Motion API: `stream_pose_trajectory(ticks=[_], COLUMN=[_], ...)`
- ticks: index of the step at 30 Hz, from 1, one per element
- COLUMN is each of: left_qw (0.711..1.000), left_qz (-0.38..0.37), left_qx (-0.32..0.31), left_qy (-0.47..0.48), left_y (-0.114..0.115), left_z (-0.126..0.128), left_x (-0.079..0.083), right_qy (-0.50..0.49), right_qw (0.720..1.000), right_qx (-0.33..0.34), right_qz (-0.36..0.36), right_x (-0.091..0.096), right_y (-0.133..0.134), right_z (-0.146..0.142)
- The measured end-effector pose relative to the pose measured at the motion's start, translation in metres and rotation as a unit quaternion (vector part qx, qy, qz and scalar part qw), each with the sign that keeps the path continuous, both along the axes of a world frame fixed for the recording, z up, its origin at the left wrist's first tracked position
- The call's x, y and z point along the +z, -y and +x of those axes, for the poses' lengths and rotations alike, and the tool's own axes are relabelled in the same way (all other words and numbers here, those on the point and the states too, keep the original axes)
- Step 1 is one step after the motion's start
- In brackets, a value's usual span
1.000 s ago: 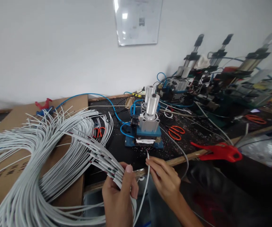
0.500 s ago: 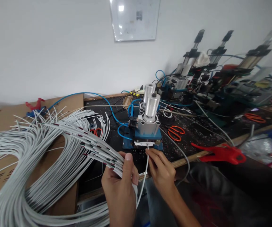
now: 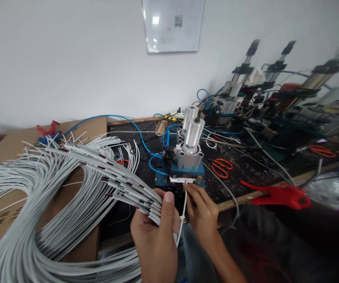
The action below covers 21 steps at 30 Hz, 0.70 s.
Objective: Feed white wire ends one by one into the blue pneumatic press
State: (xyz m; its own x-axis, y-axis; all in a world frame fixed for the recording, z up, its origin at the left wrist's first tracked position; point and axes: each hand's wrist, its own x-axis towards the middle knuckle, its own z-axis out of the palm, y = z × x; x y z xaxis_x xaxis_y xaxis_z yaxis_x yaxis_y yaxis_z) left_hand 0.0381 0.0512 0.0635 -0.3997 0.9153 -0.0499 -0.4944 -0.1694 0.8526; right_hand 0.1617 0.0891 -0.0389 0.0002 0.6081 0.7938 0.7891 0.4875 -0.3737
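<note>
My left hand [image 3: 156, 232] grips a thick bundle of white cables [image 3: 77, 177] that fans out to the left over a cardboard box [image 3: 16, 157]. My right hand [image 3: 201, 210] pinches a single white cable [image 3: 183, 208] and holds its tip up at the front slot of a small blue pneumatic machine [image 3: 184, 163] with a silver cylinder on top. The cable's end sits right at the machine's white front plate.
Orange scissors [image 3: 221, 167] lie right of the machine. A red clamp [image 3: 278, 194] sits on the bench's front edge. More pneumatic machines [image 3: 246, 94] with blue hoses line the back right. A red and blue clamp [image 3: 47, 131] rests on the box's far corner.
My right hand has moved the single cable's tip forward and up from near the bench edge to the machine's front slot. The left hand keeps holding the bundle.
</note>
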Motion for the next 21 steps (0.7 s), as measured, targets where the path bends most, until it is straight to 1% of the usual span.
stream_pose_trajectory(ticks=[13, 21], left_qw=[1.000, 0.999], left_qz=[-0.007, -0.023], left_qx=[-0.003, -0.031], left_qy=[0.013, 0.028], left_y=[0.0006, -0.0030], left_z=[0.0010, 0.0022], left_x=[-0.0048, -0.0007], right_qy=[0.003, -0.008], right_qw=[1.000, 1.000], right_qx=[0.000, 0.010], right_qz=[0.007, 0.021], right_x=[-0.0029, -0.0028], right_y=[0.0002, -0.0036], right_z=[-0.0002, 0.0011])
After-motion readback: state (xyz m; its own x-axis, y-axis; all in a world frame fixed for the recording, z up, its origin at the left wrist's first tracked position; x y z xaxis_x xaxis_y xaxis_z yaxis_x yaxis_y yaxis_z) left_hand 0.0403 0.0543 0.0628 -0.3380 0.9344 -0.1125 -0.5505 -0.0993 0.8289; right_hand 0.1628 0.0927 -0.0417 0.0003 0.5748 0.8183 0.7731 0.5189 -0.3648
